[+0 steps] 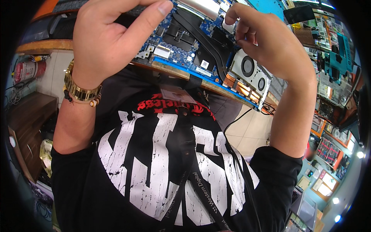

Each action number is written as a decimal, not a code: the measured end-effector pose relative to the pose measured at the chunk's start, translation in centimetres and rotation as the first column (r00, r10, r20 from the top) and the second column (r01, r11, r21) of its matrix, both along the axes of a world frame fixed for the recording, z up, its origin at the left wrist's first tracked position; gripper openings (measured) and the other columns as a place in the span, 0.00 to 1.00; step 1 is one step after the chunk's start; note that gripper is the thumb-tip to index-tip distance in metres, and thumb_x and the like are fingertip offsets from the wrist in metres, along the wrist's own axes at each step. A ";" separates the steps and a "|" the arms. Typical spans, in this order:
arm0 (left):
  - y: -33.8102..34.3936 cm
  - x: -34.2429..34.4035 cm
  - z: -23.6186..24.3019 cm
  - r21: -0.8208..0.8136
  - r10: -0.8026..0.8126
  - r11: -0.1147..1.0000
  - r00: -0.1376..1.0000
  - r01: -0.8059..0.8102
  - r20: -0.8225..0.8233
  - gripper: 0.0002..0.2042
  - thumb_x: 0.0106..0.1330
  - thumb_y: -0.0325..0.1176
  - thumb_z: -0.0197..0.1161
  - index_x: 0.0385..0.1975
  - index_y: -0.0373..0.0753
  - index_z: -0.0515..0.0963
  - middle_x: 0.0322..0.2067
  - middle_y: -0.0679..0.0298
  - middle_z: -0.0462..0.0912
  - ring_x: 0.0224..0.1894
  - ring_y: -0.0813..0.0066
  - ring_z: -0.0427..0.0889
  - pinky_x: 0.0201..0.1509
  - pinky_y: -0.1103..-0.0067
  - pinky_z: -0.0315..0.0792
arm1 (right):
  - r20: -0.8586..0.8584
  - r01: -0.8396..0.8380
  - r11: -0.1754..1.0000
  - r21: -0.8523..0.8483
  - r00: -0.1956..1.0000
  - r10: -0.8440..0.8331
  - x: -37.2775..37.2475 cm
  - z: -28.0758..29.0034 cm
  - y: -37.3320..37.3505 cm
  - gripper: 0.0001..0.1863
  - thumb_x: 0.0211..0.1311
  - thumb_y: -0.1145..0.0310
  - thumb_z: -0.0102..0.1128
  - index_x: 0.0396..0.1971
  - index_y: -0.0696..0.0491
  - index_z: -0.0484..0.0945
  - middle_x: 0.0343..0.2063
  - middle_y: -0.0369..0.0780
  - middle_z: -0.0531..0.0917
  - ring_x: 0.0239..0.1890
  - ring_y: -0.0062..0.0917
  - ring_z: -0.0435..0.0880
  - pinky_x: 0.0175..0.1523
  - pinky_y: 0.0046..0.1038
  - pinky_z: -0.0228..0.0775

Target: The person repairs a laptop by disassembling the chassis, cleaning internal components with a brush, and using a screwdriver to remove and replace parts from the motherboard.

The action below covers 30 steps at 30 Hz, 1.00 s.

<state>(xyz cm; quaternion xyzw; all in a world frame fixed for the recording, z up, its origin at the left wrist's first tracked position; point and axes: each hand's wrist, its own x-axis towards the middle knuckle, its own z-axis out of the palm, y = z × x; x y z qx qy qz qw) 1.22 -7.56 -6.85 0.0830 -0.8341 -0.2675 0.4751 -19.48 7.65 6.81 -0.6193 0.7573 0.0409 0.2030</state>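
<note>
A laptop's opened base lies at the table edge, with a blue circuit board (177, 56), a black heat pipe (205, 36) and a silver cooling fan (247, 66) at its right end. My left hand (110, 44) is over its left part, thumb stretched toward a silver-white strip (203, 7); the other fingers run out past the top edge. Above the fan my right hand (270, 40) has its fingers curled in, closed near the heat pipe. A small white piece (228, 26) shows by its fingertips; what they grip is partly hidden.
The wooden table edge (42, 47) runs in front of my body. A black flat object (298, 14) lies at the upper right, near shelves crowded with parts (336, 58). A dark cable (239, 116) hangs below the fan. At left stands a brown drawer cabinet (33, 131).
</note>
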 end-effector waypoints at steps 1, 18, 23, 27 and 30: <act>0.2 0.0 0.2 0.002 0.004 1.000 1.000 -0.004 0.008 0.06 0.71 0.28 0.78 0.37 0.30 0.92 0.39 0.51 0.94 0.38 0.62 0.92 0.43 0.72 0.82 | 0.006 0.008 1.000 0.004 1.000 -0.008 -0.5 -0.1 0.2 0.19 0.66 0.84 0.67 0.55 0.59 0.82 0.38 0.51 0.94 0.41 0.43 0.97 0.47 0.39 0.87; -0.1 -0.1 -0.6 -0.005 -0.003 1.000 1.000 0.003 -0.013 0.06 0.71 0.27 0.77 0.36 0.29 0.92 0.38 0.51 0.94 0.38 0.62 0.92 0.43 0.72 0.82 | 0.221 0.108 0.988 -0.114 0.972 -0.080 -2.7 -2.2 1.5 0.17 0.61 0.86 0.70 0.48 0.56 0.80 0.31 0.37 0.88 0.35 0.22 0.88 0.43 0.29 0.81; 0.0 -0.3 -0.7 0.026 -0.024 0.999 0.999 0.025 -0.045 0.06 0.71 0.27 0.77 0.36 0.29 0.92 0.38 0.50 0.94 0.38 0.62 0.92 0.43 0.73 0.82 | 0.127 0.057 0.982 -0.182 0.991 -0.034 -2.2 -2.1 1.9 0.15 0.60 0.86 0.70 0.45 0.56 0.81 0.30 0.38 0.88 0.34 0.24 0.88 0.43 0.29 0.82; 0.3 -0.2 -0.4 0.005 -0.005 1.000 1.000 0.005 -0.020 0.06 0.71 0.27 0.77 0.36 0.29 0.92 0.39 0.50 0.94 0.38 0.62 0.92 0.43 0.73 0.82 | 0.085 0.033 0.981 -0.190 0.996 -0.017 -1.9 -2.0 1.8 0.15 0.60 0.86 0.71 0.44 0.56 0.81 0.30 0.39 0.89 0.34 0.27 0.90 0.42 0.30 0.82; 0.2 -0.3 -0.9 0.025 -0.006 1.000 0.999 0.007 -0.037 0.06 0.71 0.27 0.77 0.36 0.29 0.92 0.39 0.51 0.94 0.38 0.63 0.92 0.43 0.73 0.82 | 0.126 0.026 0.984 -0.178 0.992 -0.003 -2.8 -2.4 1.8 0.15 0.60 0.86 0.71 0.45 0.57 0.81 0.30 0.41 0.90 0.35 0.29 0.92 0.42 0.31 0.83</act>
